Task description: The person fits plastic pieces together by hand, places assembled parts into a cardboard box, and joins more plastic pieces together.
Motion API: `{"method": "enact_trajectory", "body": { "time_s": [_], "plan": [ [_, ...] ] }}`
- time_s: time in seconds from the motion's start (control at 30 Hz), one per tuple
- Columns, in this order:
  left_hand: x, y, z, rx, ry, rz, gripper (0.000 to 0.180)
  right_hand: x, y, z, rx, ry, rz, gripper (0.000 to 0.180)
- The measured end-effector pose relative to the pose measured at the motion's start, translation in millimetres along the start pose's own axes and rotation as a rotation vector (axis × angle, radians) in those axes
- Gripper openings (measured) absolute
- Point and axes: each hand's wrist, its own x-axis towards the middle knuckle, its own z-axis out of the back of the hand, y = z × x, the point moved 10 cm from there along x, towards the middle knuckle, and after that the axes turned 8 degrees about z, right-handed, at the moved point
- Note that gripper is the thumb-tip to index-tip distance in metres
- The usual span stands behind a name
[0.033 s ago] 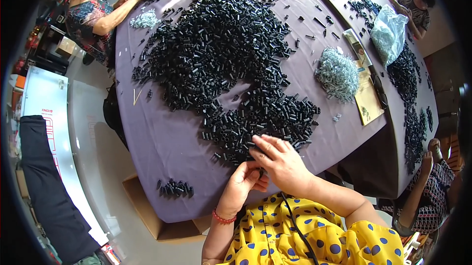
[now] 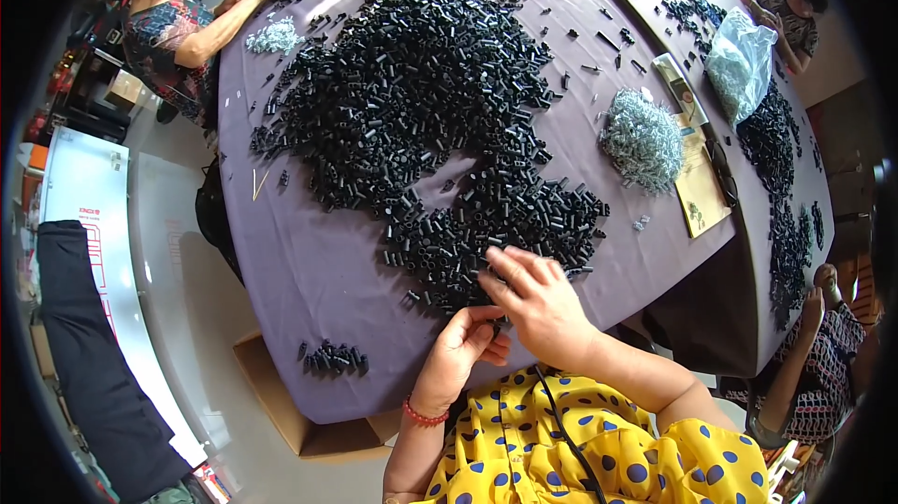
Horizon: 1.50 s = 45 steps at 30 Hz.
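My left hand [image 2: 460,354] is closed in a pinch at the near edge of the table, a red beaded bracelet on its wrist. Between its fingertips shows a bit of a small black cylindrical part [image 2: 499,326], mostly hidden. Just right of it, my right hand [image 2: 543,303] reaches over the near edge of a big pile of short black tubular parts [image 2: 412,102], fingers stretched out and slightly blurred. Nothing shows in its grip. A small group of similar black parts [image 2: 335,359] lies apart near the table's left front corner.
The purple-grey cloth-covered table [image 2: 299,270] also bears a heap of small clear pieces [image 2: 643,141], a yellow card [image 2: 702,191] and dark glasses [image 2: 720,172]. A clear plastic bag [image 2: 739,64] stands beyond. People sit at far left and right. A cardboard box [image 2: 271,392] stands below.
My right hand has shifted slightly right, its fingers moving a little over the pile. My left hand stays in nearly the same place.
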Motion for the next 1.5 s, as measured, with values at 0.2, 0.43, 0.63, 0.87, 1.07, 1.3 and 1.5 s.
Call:
{"method": "enact_trajectory", "body": {
  "time_s": [0.2,0.43,0.63,0.87,1.07,1.3,1.5],
  "plan": [
    [1,3,-1,-0.002,0.030,0.032,0.029,10,-17,-14,-0.198,0.090,-0.109,0.064],
    [-2,5,0,-0.003,0.011,0.033,0.028,4,-25,11,-0.033,-0.107,-0.091,0.052],
    [-3,7,-5,0.006,0.020,0.065,0.030,-5,-31,-2,-0.119,0.062,-0.110,0.061],
    [-8,4,-16,-0.004,0.096,0.012,0.033,-88,-113,57,0.216,-0.742,-0.512,0.024],
    [0,8,-31,-0.031,0.181,-0.002,0.032,-93,-125,43,0.076,-0.535,-0.510,0.020],
    [-4,8,-38,-0.046,0.192,-0.001,0.031,-81,-120,37,-0.027,-0.474,-0.475,0.019],
    [-7,6,-37,-0.066,0.174,-0.012,0.030,-77,-109,51,-0.105,-0.488,-0.388,0.022]
  ]
}}
